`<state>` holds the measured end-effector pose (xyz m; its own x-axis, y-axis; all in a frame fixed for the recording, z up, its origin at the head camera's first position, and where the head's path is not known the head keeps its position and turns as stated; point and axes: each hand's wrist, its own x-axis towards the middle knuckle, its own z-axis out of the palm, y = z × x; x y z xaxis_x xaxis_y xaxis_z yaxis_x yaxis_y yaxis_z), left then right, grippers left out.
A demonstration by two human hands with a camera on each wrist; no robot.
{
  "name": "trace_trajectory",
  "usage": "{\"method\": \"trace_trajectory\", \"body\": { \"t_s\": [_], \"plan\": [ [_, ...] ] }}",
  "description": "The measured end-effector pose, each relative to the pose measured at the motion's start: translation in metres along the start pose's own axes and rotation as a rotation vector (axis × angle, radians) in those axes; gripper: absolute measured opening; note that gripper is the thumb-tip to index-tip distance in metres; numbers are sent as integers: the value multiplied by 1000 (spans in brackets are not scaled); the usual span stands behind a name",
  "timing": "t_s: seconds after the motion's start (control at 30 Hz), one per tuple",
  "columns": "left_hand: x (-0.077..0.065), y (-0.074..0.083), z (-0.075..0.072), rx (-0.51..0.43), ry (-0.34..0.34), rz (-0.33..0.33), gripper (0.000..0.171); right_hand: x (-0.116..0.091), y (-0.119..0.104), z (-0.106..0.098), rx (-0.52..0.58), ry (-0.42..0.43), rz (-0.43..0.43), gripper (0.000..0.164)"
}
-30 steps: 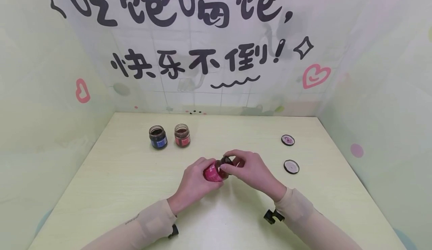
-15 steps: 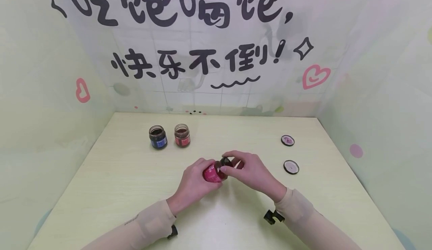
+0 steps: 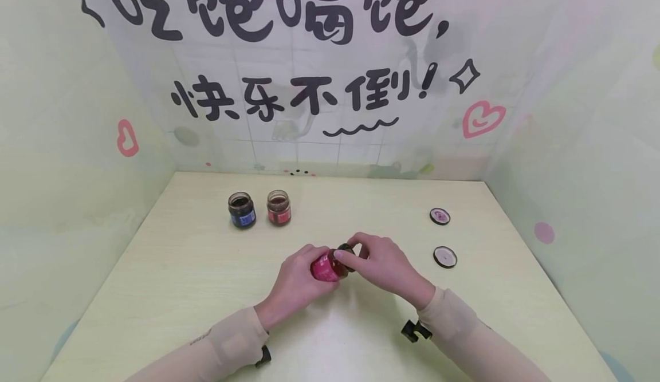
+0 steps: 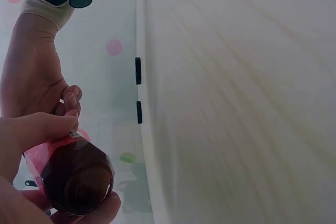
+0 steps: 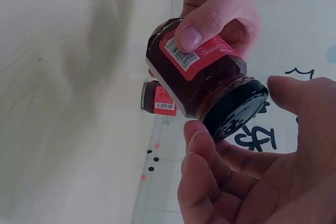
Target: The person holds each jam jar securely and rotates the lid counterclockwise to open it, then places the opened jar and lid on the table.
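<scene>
My left hand (image 3: 299, 276) grips a small faceted glass jar (image 3: 322, 268) with a pink-red label and dark contents, holding it tilted above the table. Its dark base (image 4: 79, 184) faces the left wrist camera. A black lid (image 5: 237, 108) sits on the jar's mouth. Thumb and fingers of my right hand (image 3: 384, 263) hold that lid by its edge, thumb on one side and fingertips on the other. Farther back stand two lidless jars, one with a blue label (image 3: 243, 218) and one with a red label (image 3: 279, 216), both with dark contents.
Two loose lids lie on the right of the pale wooden table (image 3: 196, 290), pale insides up: a stained far lid (image 3: 440, 216) and a cleaner near lid (image 3: 445, 257). Printed walls (image 3: 582, 158) enclose the table at the back and both sides.
My right hand has turned slightly, its thumb and fingertips shifting around the lid's edge. The left hand and the jar stay almost in place.
</scene>
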<state>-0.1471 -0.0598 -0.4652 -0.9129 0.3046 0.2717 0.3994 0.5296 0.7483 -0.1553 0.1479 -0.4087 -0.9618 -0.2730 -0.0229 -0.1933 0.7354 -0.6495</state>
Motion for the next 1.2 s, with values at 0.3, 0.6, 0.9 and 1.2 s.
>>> {"method": "trace_trajectory", "body": {
  "t_s": [0.3,0.6,0.9,1.2],
  "plan": [
    [-2,-1,0,12,-8,-6,55,0,2,2,59,2,-20,35],
    [-3,-2,-1,5,-9,-27,56,1,4,5,120,-9,-41,36],
    [-4,-2,0,-3,1,-25,55,1,6,4,158,-25,-65,35],
    [-6,-3,1,-38,-2,-30,54,1,11,3,225,-82,-72,32]
  ]
}}
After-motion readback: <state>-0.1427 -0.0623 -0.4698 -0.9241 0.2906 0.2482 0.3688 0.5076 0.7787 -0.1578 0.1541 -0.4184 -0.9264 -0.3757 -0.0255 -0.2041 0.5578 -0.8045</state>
